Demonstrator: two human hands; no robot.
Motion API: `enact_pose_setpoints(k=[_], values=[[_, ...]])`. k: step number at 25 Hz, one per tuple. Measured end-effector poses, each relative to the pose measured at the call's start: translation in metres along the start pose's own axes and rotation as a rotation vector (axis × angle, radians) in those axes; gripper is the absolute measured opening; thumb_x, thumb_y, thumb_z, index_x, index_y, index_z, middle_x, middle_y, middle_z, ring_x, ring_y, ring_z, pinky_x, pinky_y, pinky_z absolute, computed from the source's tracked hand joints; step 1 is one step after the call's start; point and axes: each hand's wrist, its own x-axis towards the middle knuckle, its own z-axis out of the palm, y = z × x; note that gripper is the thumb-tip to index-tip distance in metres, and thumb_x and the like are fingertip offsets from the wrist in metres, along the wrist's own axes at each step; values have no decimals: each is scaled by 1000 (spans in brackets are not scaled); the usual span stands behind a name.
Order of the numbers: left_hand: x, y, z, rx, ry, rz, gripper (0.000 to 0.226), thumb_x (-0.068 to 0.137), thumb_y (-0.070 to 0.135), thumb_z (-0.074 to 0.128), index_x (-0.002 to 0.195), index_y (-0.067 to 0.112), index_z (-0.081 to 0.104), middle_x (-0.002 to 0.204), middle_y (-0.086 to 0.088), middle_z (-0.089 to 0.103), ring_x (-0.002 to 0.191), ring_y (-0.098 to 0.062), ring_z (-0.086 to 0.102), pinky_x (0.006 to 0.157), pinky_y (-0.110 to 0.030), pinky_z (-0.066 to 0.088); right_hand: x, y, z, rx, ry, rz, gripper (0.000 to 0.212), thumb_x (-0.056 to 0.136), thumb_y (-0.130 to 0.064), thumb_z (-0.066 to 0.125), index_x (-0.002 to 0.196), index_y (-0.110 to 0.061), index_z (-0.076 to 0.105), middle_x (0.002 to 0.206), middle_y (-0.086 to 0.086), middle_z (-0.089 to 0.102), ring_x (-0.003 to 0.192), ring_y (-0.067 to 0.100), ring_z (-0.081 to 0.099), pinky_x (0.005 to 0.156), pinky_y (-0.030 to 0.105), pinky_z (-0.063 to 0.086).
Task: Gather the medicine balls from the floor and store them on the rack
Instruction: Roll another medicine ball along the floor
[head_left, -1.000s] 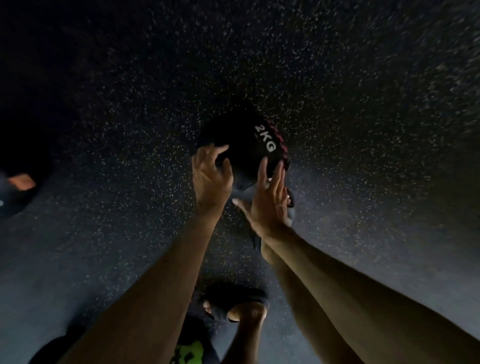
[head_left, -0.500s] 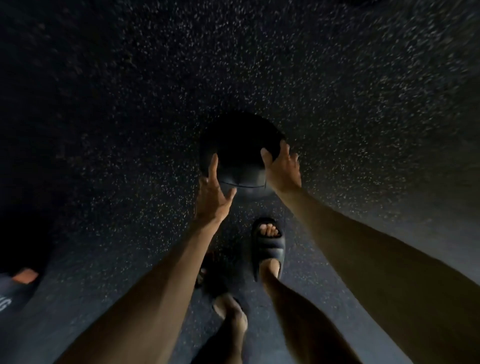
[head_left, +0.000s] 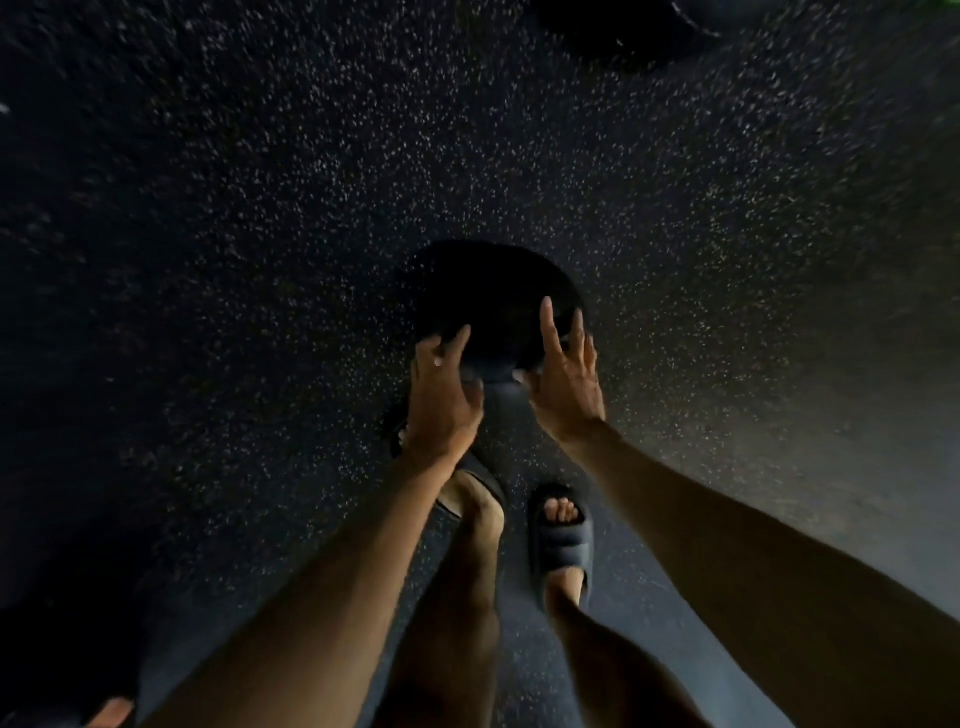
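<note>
Underfoot: a dark floor (head_left: 260, 260) flecked with pale specks, dimly lit.
Task item: a black medicine ball (head_left: 488, 301) sits low near the middle of the frame, just ahead of the person's feet. Whether it rests on the floor or hangs clear of it cannot be told in the gloom.
Left side: the left hand (head_left: 447, 400) grips the ball's lower left, its fingers (head_left: 431, 356) curled over the edge and the thumb raised along the surface.
Right side: the right hand (head_left: 566, 384) lies against the ball's lower right, fingers spread and nearly straight. The forefinger points up across the ball's face, pressing on it without wrapping round.
Feet: dark slide sandals on bare feet. The right sandal (head_left: 561, 540) lies flat on the floor between the two forearms, and the left sandal (head_left: 480, 486) is partly hidden behind the left wrist.
Top edge: a dark rounded shape (head_left: 623, 36), too dim to identify.
Bottom-left corner: an orange patch (head_left: 111, 712), too blurred to identify.
</note>
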Motion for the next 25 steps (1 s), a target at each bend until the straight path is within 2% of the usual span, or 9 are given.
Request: enact_pose_setpoints(k=[3, 7, 10, 13, 16, 18, 20, 23, 25], values=[[20, 0, -7, 30, -52, 77, 84, 87, 27, 72, 156, 23, 25, 161, -21, 9, 147, -38, 19, 117, -48, 28, 57, -52, -20, 12, 63, 28, 79, 96, -49, 55, 159, -35, 9, 168, 9, 5, 152, 39, 6, 120, 55, 21], [67, 9, -30, 34, -109, 65, 96, 87, 22, 73, 157, 38, 10, 165, -15, -6, 152, -35, 2, 120, -52, 24, 96, -91, -47, 56, 111, -10, 63, 98, -36, 55, 154, -22, 31, 161, 13, 25, 148, 37, 21, 119, 52, 26], [116, 22, -57, 93, -191, -33, 96, 89, 27, 71, 154, 50, 4, 166, -9, -6, 151, -36, 4, 116, -54, 31, 75, -79, -55, -59, 96, -106, 66, 98, -28, 54, 156, -23, 23, 162, 16, 18, 147, 36, 22, 116, 54, 33], [154, 36, -72, 91, -280, -135, 93, 90, 40, 68, 152, 53, 0, 166, -9, -4, 151, -38, 6, 111, -61, 32, 55, -62, -52, -147, -13, -49, 87, 99, -30, 54, 157, -36, -11, 165, 20, -4, 152, 39, 10, 117, 55, 27], [168, 48, -68, 47, -175, -194, 83, 91, 53, 59, 156, 43, 8, 164, -15, 9, 148, -39, 16, 107, -60, 36, 79, -71, -58, -113, -34, -7, 100, 98, -33, 58, 150, -44, -27, 164, 22, -16, 153, 39, -3, 114, 54, 30], [177, 55, -67, -29, -32, -173, 78, 93, 55, 54, 157, 29, 18, 159, -19, 20, 143, -40, 24, 108, -59, 38, 113, -84, -75, -71, -37, -16, 102, 98, -33, 60, 149, -46, -27, 163, 23, -18, 152, 40, -9, 119, 53, 27], [185, 61, -69, -53, 57, -144, 77, 94, 54, 54, 156, 21, 22, 158, -21, 22, 143, -39, 25, 110, -56, 37, 152, -96, -99, -88, -88, -45, 99, 96, -42, 60, 152, -45, -21, 163, 25, -12, 152, 43, -5, 121, 55, 18], [190, 70, -68, 62, 56, -27, 91, 88, 58, 59, 158, 25, 13, 161, -22, 12, 145, -40, 20, 113, -52, 31, 206, -113, -134, -24, -110, -25, 89, 94, -52, 59, 158, -40, -2, 165, 21, 5, 151, 42, 9, 117, 62, 25], [198, 79, -65, 83, 42, -43, 95, 86, 57, 63, 158, 33, 5, 161, -23, 7, 146, -43, 18, 113, -56, 30, 233, -124, -152, 89, -64, 7, 79, 96, -53, 55, 159, -33, 13, 161, 20, 19, 147, 41, 20, 115, 59, 30]])
